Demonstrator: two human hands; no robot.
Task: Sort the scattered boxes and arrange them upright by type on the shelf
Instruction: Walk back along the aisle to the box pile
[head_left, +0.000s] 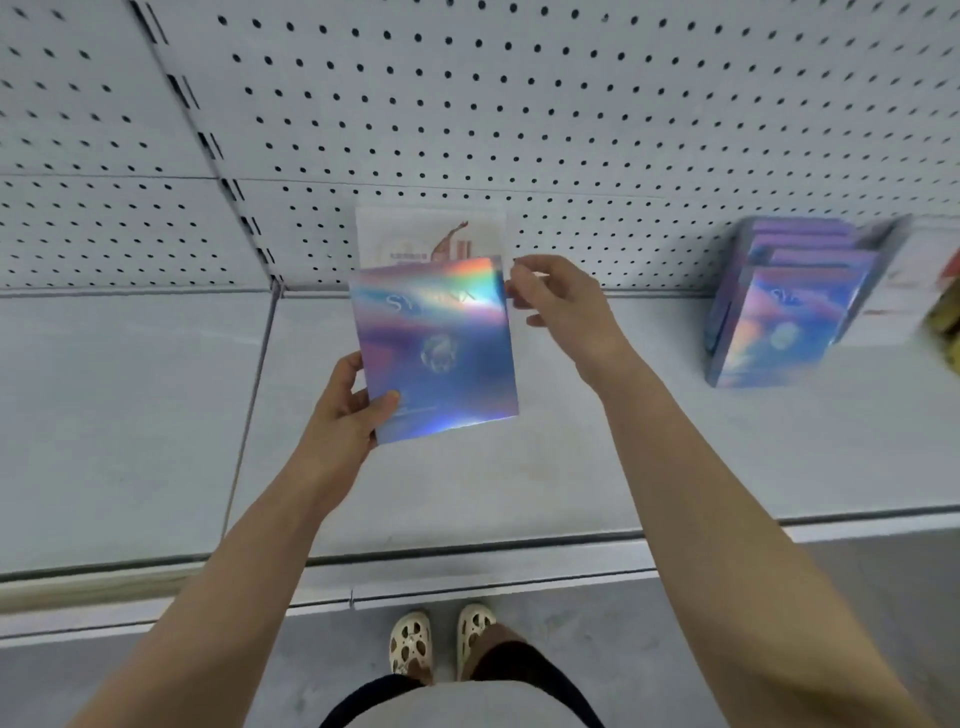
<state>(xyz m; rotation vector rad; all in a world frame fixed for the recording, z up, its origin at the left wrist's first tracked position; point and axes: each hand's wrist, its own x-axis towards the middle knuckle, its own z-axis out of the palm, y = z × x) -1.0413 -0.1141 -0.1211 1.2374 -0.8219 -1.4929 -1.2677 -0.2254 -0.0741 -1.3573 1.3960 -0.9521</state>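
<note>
Over the pale shelf (519, 467) with its pegboard back (571, 104), a row of holographic boxes (779, 312) stands upright well off to my right, blurred at the edge of view. Between my hands and above the shelf I hold one holographic box (434, 348), with a white box (415, 234) behind it whose lower part is hidden. My left hand (353, 410) grips the holographic box's lower left corner, thumb on its face, and my right hand (561, 306) pinches at the upper right edge, though I cannot tell which box it holds.
</note>
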